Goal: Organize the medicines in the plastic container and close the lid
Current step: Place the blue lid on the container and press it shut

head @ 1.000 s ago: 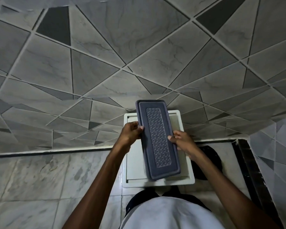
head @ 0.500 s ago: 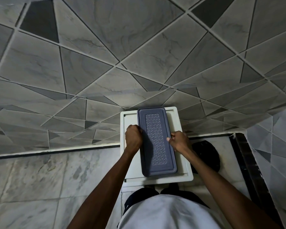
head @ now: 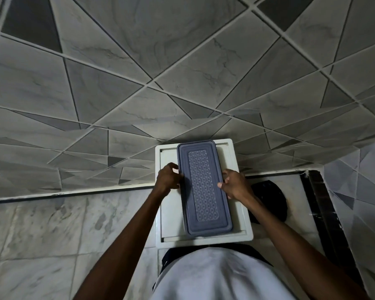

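A long grey-blue plastic container with its patterned lid [head: 204, 187] on top lies flat on a small white stool [head: 241, 224]. My left hand [head: 168, 177] grips the container's left long edge with curled fingers. At the right long edge my right hand [head: 234, 184] holds on, thumb over the lid's rim. The lid covers whatever is inside; no medicines show.
A tiled grey wall with triangle patterns rises behind the stool. The floor is pale marble with a dark border strip [head: 325, 213] at the right. A black round object [head: 271, 201] lies on the floor just right of the stool. My white-clothed torso fills the bottom.
The container was held tilted above the stool a second ago. It has come down flat onto the stool top, and both hands have stayed at its long edges.
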Action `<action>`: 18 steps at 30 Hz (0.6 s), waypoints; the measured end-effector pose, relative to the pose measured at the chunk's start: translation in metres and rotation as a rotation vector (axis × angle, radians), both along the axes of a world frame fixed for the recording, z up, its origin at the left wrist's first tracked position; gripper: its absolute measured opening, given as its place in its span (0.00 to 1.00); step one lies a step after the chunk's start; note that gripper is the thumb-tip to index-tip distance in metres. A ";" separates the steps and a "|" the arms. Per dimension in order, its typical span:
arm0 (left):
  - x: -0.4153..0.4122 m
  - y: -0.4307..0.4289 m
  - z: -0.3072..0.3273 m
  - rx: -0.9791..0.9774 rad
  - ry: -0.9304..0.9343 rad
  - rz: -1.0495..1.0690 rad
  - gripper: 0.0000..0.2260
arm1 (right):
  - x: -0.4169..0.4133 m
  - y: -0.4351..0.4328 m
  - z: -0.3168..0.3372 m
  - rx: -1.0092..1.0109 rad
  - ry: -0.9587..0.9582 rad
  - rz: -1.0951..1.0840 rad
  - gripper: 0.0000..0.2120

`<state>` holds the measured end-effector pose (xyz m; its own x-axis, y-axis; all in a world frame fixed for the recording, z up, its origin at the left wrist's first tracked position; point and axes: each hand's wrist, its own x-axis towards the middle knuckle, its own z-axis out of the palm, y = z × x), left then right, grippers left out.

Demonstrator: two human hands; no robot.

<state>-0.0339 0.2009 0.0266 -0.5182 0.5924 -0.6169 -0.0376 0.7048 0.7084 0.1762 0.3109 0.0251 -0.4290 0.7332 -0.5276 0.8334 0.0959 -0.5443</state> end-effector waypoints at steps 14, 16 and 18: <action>-0.050 0.068 -0.008 0.202 0.040 0.091 0.04 | -0.078 0.094 -0.013 0.016 0.245 -0.095 0.17; -0.051 0.073 -0.009 0.194 0.058 0.104 0.04 | -0.086 0.099 -0.008 -0.009 0.269 -0.120 0.12; -0.053 0.076 -0.012 0.176 0.051 0.111 0.04 | -0.088 0.102 -0.011 -0.045 0.278 -0.139 0.10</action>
